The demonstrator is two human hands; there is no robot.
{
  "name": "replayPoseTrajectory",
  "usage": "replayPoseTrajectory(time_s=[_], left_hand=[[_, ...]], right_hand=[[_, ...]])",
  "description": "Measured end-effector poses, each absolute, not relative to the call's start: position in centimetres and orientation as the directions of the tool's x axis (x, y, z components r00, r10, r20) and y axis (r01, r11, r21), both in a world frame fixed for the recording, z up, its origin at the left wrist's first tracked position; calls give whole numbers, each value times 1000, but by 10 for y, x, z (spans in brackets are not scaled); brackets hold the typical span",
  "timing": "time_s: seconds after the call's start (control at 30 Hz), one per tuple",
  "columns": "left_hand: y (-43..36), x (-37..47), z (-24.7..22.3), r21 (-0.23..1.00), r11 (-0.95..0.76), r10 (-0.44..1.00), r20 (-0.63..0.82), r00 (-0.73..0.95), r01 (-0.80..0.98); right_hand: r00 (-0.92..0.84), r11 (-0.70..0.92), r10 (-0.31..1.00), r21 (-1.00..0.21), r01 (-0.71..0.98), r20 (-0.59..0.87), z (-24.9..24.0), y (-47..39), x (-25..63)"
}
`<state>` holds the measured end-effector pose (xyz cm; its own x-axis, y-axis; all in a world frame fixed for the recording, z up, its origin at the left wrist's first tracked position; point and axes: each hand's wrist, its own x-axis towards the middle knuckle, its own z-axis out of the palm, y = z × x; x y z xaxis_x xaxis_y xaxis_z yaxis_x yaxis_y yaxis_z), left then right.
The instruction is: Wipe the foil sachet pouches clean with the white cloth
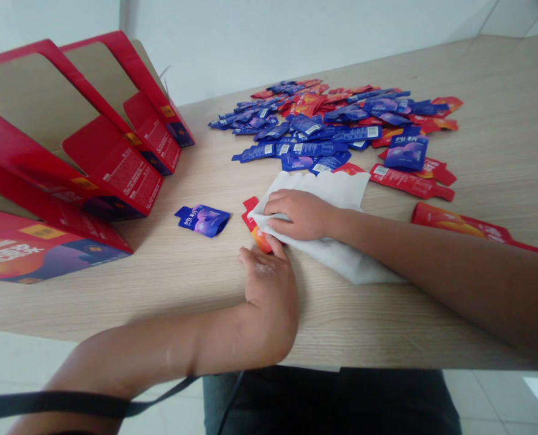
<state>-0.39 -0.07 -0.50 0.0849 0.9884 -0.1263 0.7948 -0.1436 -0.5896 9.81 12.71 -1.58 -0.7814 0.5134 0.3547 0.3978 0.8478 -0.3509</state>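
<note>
Red pouch [255,228], orange-patterned, partly under white cloth [347,257].

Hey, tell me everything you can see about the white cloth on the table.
The white cloth is plain, thin and soft-looking; whether it is fabric or paper I can't tell. Its far edge is wavy, and it lies loosely spread and creased on the wood-look table. The right hand holds it near its left end with bent fingers, and the forearm above hides part of it. That end partly covers a red-and-orange pouch.
</note>
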Motion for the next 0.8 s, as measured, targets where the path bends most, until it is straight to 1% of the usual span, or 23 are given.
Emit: replayPoseTrajectory(time_s=[0.23, 0.6, 0.7, 0.8], left_hand=[[-1, -4, -5, -614, -146, 988, -125, 87, 776], [-2, -4, -5, -545, -132, 989, -125, 76, 828], [-1, -4, -6, -557, -130, 991, -105, 85, 821], [0, -4, -4, -589, -141, 989, -123, 84, 796]], right_hand=[[-783, 855, 505, -337, 395, 363, -16, 127, 98], [-782, 855, 504, -336, 394, 367, -17, 128, 98], [-783, 857, 503, -333, 394, 367, -17, 128, 98], [-784, 857, 502, -335, 392, 366, -17, 128, 98]])
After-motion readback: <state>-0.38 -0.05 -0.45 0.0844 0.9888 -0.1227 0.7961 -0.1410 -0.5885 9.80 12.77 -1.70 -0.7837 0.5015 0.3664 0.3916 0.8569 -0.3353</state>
